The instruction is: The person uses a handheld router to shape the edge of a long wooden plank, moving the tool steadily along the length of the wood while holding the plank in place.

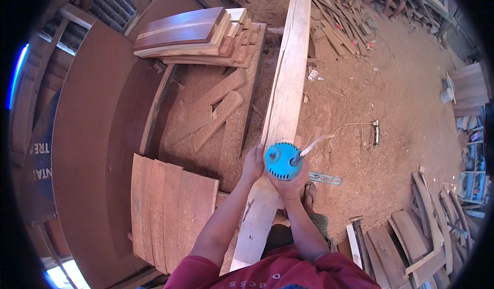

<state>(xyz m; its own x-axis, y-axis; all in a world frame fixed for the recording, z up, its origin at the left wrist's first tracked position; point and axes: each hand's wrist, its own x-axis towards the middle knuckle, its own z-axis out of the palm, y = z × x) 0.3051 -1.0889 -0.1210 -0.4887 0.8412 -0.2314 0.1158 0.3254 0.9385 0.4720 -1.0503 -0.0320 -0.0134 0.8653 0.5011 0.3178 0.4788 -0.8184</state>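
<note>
Several boards (172,206) lie lower left, too merged to count surely; at centre the left hand (253,162) lies against one blue power tool (280,164), finger closure hidden; the tool sits partway along one long plank (289,83); work looks underway, finished share unclear; the right hand (289,186) curls around the tool's lower right.

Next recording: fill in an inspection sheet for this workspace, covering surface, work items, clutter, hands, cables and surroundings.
Surface: long pale board, under the tool.
Work items: blue power tool, upright over the board.
Clutter: scrap wood piled at upper right; loose curved boards at lower right.
Hands: left hand at the tool's left side, grip partly hidden; right hand gripping its near side.
Cables: pale cord leaving the tool's top rightward.
Surroundings: sawdust-strewn floor; another person's legs at upper right.
</note>
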